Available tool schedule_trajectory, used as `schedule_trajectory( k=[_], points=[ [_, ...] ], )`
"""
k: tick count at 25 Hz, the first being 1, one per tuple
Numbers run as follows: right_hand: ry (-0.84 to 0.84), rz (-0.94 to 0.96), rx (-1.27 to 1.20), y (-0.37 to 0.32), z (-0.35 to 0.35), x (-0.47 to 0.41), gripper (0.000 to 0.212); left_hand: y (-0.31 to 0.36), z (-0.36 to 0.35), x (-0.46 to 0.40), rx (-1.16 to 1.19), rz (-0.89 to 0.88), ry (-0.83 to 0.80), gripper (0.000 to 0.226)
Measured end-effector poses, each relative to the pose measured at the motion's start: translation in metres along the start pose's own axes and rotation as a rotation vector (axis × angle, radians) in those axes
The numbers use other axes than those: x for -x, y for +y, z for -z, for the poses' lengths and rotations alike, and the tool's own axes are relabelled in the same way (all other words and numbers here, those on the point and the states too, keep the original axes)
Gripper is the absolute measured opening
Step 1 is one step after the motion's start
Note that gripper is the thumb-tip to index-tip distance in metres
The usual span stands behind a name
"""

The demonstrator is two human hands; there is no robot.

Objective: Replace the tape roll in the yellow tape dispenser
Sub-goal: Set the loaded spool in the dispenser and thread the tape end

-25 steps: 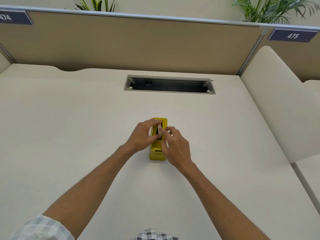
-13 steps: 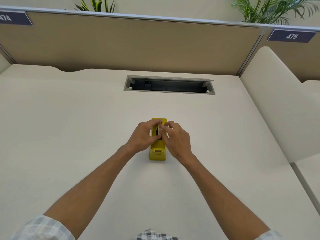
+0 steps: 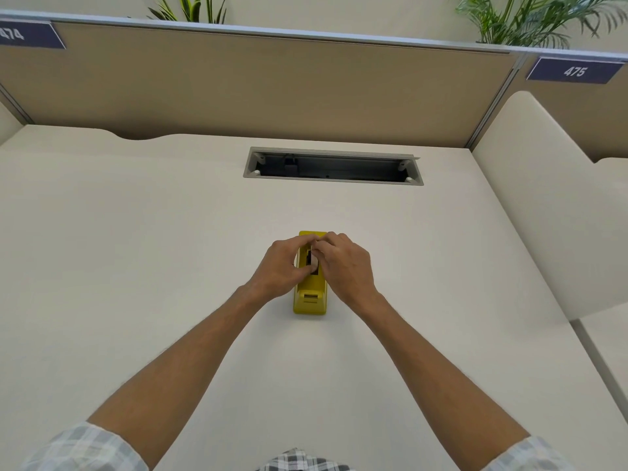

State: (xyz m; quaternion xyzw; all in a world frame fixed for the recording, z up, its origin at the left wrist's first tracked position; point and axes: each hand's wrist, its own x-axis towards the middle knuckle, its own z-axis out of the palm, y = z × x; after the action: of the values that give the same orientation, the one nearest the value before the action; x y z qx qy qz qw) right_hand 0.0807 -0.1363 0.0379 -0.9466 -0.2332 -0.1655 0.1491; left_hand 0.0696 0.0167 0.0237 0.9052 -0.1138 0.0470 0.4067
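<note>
A yellow tape dispenser [image 3: 310, 300] stands on the cream desk [image 3: 136, 266], its cutter end toward me. A pale tape roll [image 3: 314, 261] sits upright in the dispenser's dark slot, mostly hidden by fingers. My left hand [image 3: 280, 266] wraps the dispenser's left side, thumb and fingers meeting at the top of the roll. From the right, my right hand [image 3: 345, 266] covers the dispenser, its fingertips pinching the roll. Both hands touch each other above the slot.
An open cable tray slot [image 3: 333, 168] is cut into the desk behind the dispenser. A tan partition wall [image 3: 272, 86] closes the back. A cream side panel [image 3: 530, 205] rises at the right. Plants [image 3: 523, 18] stand beyond the partition.
My right hand has shifted forward and up over the dispenser, closing in on the roll. The roll sits lower in the slot than a second ago. My left hand stays in place.
</note>
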Motion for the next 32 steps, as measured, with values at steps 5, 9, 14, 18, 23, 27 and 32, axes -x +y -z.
schedule_trajectory(
  k=[5,9,14,18,23,27,32],
  points=[
    [-0.044,-0.028,-0.057,-0.001,0.0,0.0,0.017,0.001,0.0,0.0,0.002,-0.01,0.002,0.053],
    [-0.011,0.027,-0.042,0.001,0.003,0.003,0.014,0.0,0.0,0.001,0.005,-0.014,0.006,0.052],
    [-0.011,0.017,-0.056,0.002,0.0,0.001,0.014,0.0,0.0,0.001,-0.002,-0.016,0.008,0.052],
    [-0.107,-0.064,-0.085,0.005,-0.003,-0.003,0.021,-0.001,-0.001,0.001,0.025,-0.027,0.015,0.051],
    [-0.109,-0.145,-0.225,0.007,-0.003,-0.002,0.022,-0.004,-0.001,-0.001,0.028,-0.013,0.012,0.054],
    [-0.09,-0.163,-0.386,0.009,-0.001,0.002,0.019,-0.007,-0.002,-0.001,0.021,-0.016,0.021,0.054],
    [-0.071,-0.148,-0.378,0.012,-0.002,0.003,0.015,-0.008,-0.003,-0.001,0.011,-0.009,0.024,0.053]
  ],
)
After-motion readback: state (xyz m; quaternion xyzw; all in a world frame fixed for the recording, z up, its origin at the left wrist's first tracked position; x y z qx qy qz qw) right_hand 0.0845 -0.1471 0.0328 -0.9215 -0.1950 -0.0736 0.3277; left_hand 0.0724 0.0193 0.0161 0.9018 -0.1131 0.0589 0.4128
